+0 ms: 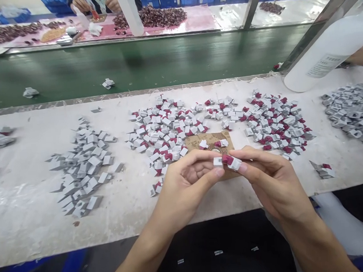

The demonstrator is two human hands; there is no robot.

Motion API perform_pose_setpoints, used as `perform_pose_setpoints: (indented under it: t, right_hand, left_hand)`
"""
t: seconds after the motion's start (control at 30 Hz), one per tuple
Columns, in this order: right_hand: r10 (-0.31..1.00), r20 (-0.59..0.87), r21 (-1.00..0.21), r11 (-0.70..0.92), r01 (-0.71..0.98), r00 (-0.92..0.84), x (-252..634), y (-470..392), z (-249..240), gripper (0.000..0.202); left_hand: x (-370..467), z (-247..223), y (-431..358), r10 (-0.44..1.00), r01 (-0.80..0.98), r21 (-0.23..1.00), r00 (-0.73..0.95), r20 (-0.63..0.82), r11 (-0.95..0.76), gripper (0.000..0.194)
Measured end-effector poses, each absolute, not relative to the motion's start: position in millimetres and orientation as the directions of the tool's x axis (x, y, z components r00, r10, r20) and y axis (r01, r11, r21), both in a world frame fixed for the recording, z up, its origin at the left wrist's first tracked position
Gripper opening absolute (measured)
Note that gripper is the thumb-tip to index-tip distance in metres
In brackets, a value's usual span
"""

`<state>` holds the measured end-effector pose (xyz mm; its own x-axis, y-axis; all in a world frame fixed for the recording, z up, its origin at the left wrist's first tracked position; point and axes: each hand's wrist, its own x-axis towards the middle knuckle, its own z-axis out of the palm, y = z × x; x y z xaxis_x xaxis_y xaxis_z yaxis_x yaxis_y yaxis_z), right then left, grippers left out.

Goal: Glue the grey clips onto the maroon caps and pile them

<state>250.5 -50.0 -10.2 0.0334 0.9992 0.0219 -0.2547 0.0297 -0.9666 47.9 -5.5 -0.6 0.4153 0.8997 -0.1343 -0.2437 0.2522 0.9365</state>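
Note:
My left hand (188, 181) pinches a small light-grey block (218, 162) between thumb and forefinger. Facing it, my right hand (271, 175) grips a grey part with a dark-red piece (233, 162) on its left end. The two parts are side by side over a brown pad (197, 139); whether they touch is hard to tell. Two more small pieces lie on the pad, a grey one (203, 144) and a grey and red one (222, 143). Behind my hands is a pile of grey and red parts (164, 122).
Grey parts (91, 160) lie at left, more grey and red ones (276, 122) at right, grey pieces (355, 112) at far right. A white bottle (328, 53) leans beside a metal post. Beyond the green belt (163, 62), a person works at another table.

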Motion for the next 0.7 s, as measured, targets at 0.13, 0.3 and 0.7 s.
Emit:
perform_pose_setpoints:
  t: [0.13,0.3,0.7]
  right_hand:
    - [0.999,0.036,-0.994,0.037,-0.1,0.013,253,-49,-2,0.022]
    - [0.997,0.062,-0.993,0.057,-0.101,-0.05,254,-45,7,0.026]
    - [0.938,0.231,-0.587,-0.076,0.806,0.256,359,145,19,0.038]
  left_hand:
    - [45,-1,-3,0.891,-0.182,0.962,0.442,-0.103,0.202,0.014]
    - [38,8,2,0.867,-0.124,0.983,0.495,-0.06,0.139,0.01]
    - [54,44,190,0.976,0.631,0.756,0.215,0.044,-0.173,0.011]
